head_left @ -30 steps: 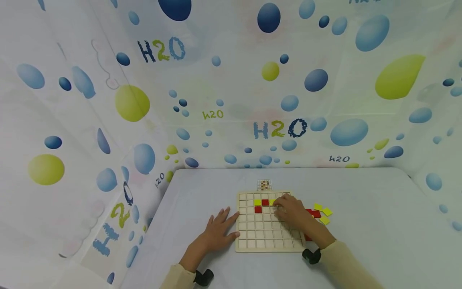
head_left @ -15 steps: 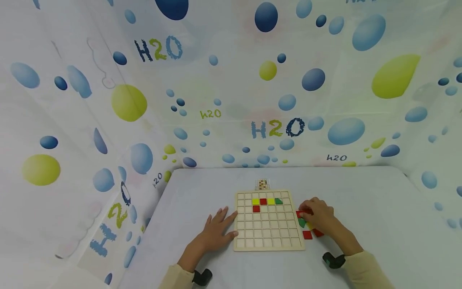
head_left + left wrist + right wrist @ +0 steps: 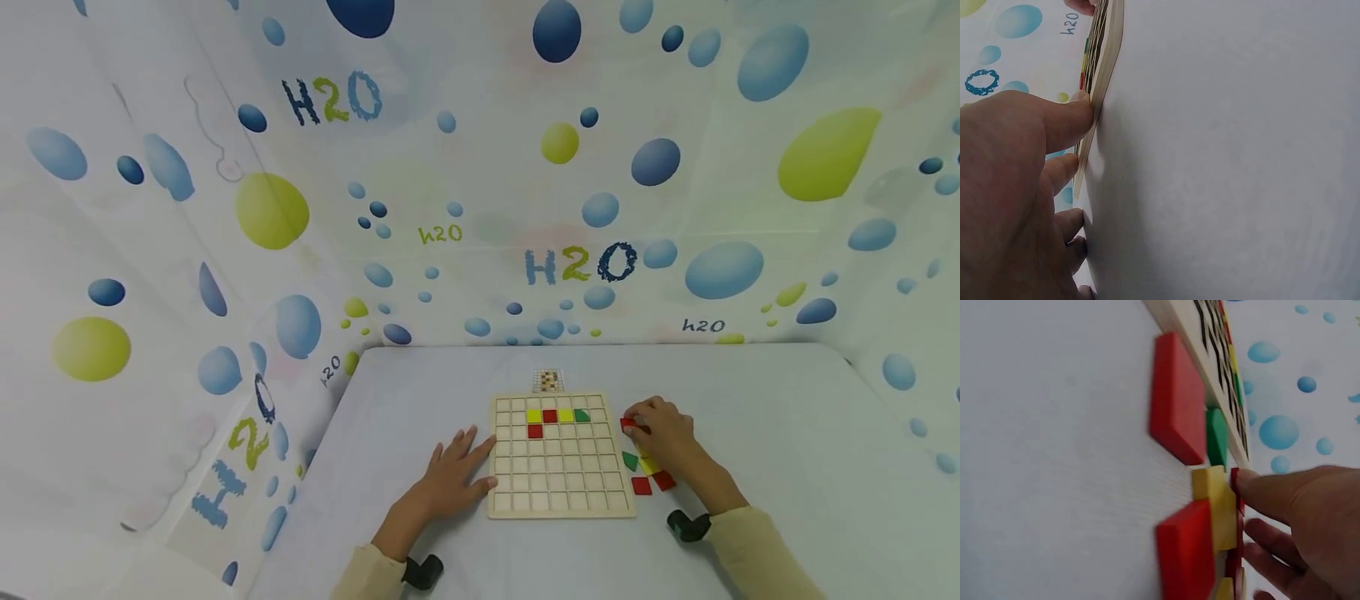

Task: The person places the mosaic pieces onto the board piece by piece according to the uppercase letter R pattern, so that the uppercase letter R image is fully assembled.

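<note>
A wooden grid board (image 3: 525, 504) lies on the white table, with yellow, red and green tiles set in some upper cells. The green tile (image 3: 582, 416) has a curved side. My left hand (image 3: 450, 479) lies spread at the board's left side, thumb and index fingertip touching its edge; in the left wrist view the thumb (image 3: 1069, 122) presses the rim. Right of the board, my right hand (image 3: 663, 433) pinches a red square tile (image 3: 627, 424) between thumb and fingers. The right wrist view shows the thumb against this red tile (image 3: 1236, 481); the other fingers are partly hidden.
Beside the board lie a loose green tile (image 3: 630, 461), a yellow tile (image 3: 648, 467) and red tiles (image 3: 641, 486), some under my right hand. A small pattern card (image 3: 548, 381) sits behind the board. A printed curtain (image 3: 480, 167) hangs behind the table.
My right hand has left the board's upper right, uncovering the green tile there, and gone to the loose tiles. A red tile has moved slightly away from me with it. My left hand stays put.
</note>
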`<action>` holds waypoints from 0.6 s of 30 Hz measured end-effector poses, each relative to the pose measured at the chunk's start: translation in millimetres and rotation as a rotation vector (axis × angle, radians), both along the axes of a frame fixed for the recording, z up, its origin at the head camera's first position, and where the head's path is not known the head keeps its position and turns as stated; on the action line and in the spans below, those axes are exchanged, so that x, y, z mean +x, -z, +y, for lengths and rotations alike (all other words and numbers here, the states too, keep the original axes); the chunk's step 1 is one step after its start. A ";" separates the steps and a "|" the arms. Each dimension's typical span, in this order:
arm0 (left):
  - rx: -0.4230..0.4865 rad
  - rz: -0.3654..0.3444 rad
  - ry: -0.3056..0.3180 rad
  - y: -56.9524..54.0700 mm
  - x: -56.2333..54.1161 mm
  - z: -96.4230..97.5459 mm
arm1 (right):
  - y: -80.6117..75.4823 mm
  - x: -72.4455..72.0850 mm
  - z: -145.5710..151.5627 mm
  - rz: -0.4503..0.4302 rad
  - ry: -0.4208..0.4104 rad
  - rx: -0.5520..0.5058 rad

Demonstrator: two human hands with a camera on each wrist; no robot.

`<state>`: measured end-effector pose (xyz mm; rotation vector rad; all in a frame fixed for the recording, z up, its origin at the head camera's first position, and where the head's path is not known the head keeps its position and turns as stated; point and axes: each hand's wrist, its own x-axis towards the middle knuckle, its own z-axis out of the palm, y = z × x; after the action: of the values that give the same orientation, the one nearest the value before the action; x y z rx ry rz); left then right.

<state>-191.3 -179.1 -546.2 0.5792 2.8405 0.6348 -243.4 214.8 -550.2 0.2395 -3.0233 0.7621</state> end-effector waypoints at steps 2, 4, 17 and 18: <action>0.001 -0.007 0.003 1.2 0.0 0.0 | 0.4 -2.6 1.3 -0.025 -0.014 -0.023; 0.006 -0.010 0.005 1.9 0.1 0.4 | 0.3 -3.1 2.7 -0.053 -0.025 -0.046; -0.016 0.001 -0.004 0.4 -0.1 -0.3 | -0.3 -1.0 3.3 -0.058 -0.051 -0.031; -0.016 0.002 -0.004 0.1 -0.4 -0.6 | -1.2 -1.7 2.8 -0.053 -0.049 -0.035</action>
<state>-191.7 -179.6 -546.3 0.5718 2.8469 0.6125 -245.1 217.6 -549.0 0.2993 -3.0605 0.8377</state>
